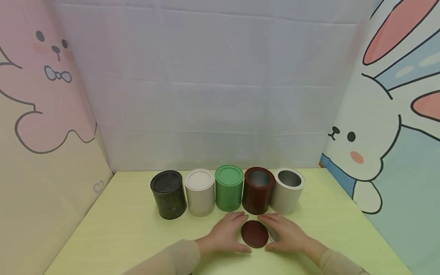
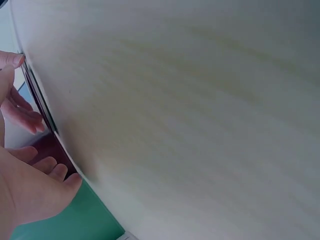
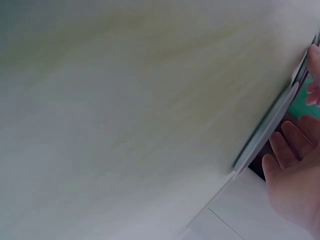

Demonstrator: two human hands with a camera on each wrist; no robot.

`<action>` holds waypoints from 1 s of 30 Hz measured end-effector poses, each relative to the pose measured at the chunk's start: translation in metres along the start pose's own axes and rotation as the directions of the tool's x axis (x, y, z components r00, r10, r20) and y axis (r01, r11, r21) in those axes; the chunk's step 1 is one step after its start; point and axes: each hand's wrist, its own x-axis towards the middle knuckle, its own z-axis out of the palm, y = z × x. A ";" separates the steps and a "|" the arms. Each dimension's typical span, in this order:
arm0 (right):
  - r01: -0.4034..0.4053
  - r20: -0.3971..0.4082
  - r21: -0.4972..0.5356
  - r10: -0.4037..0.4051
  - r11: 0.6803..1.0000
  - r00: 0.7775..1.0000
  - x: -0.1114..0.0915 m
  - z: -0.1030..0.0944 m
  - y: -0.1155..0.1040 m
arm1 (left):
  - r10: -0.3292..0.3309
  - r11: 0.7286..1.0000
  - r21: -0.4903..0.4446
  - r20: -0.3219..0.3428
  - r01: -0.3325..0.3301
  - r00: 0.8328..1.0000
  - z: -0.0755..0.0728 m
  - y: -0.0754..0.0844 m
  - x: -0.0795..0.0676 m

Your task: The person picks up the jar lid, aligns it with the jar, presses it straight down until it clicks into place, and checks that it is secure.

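A dark red round lid lies on the table between my two hands. To its left is my left hand, thumb and fingers spread apart and holding nothing. My right hand arches over a white lid just right of the red one, and mostly hides it in the head view. In the right wrist view that white lid shows edge-on beside the fingers. Behind the hands stand an uncovered dark red can and an uncovered white can, both with grey insides.
Left of the uncovered cans, a green can, a white can and a black can stand in the same row, each with its lid on. A pale curtain hangs behind the yellow-green table.
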 end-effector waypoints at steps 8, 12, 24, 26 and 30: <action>0.045 -0.054 0.001 -0.045 0.999 0.998 -0.003 0.003 0.000 | -0.034 0.998 -0.058 -0.013 0.033 0.999 0.007 -0.001 0.005; 0.047 -0.058 0.008 -0.046 0.999 0.997 -0.004 0.005 0.002 | -0.034 0.997 -0.066 -0.011 0.033 0.999 0.009 -0.003 0.006; 0.079 -0.048 0.011 -0.079 0.997 0.996 -0.001 0.008 0.003 | -0.005 1.000 -0.016 0.052 0.006 0.999 0.006 -0.004 0.003; 0.082 -0.046 0.007 -0.082 0.997 0.996 -0.001 0.008 0.003 | -0.010 1.000 -0.009 0.062 0.011 0.998 0.006 -0.004 0.002; 0.102 -0.049 0.003 -0.102 0.995 0.994 0.000 0.008 0.003 | -0.018 1.000 0.006 0.075 0.017 0.997 0.006 -0.003 0.001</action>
